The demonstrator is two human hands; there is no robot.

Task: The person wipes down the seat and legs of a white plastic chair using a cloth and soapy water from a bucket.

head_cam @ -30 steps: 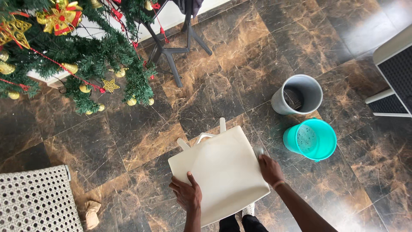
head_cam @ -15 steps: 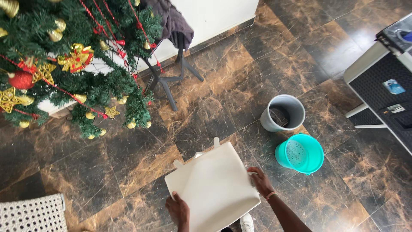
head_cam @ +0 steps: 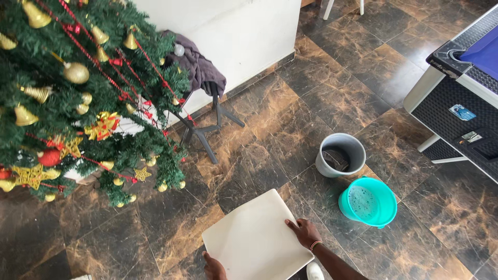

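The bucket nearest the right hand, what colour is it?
The bucket is turquoise green, seen clearly in the head view, close to the right hand.

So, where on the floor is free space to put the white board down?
Bare tiles lie between the tree, the stool legs and the grey bucket, just ahead of the white board held by the left hand and right hand. It is crowded right: teal bucket, pool table.
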